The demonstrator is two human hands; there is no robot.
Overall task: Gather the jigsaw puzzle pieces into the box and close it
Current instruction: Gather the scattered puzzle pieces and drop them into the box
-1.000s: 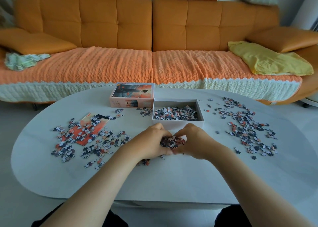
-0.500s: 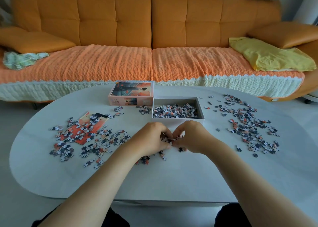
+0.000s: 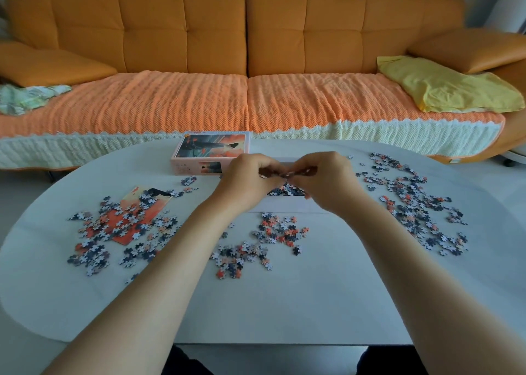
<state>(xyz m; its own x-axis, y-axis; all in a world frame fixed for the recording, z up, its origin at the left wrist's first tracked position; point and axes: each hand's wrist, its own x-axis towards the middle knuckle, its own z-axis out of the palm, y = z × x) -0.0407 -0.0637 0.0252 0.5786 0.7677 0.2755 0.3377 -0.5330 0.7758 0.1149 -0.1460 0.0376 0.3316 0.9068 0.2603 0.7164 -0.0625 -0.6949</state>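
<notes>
Left hand [image 3: 250, 182] and right hand [image 3: 323, 182] have their grip clamped round puzzle pieces [image 3: 301, 171] over the box [image 3: 284, 205]; best release low, inside its walls.

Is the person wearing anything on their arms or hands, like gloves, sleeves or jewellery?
No. The left hand and right hand are bare, with no gloves, rings or watch in view. Both forearms are uncovered to the frame's edge. Only dark clothing shows below.

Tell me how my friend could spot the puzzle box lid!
Look at the white table before the orange sofa. At its far edge, left of the open white box, sits the lid: the only pink one bearing a sunset picture.
</notes>
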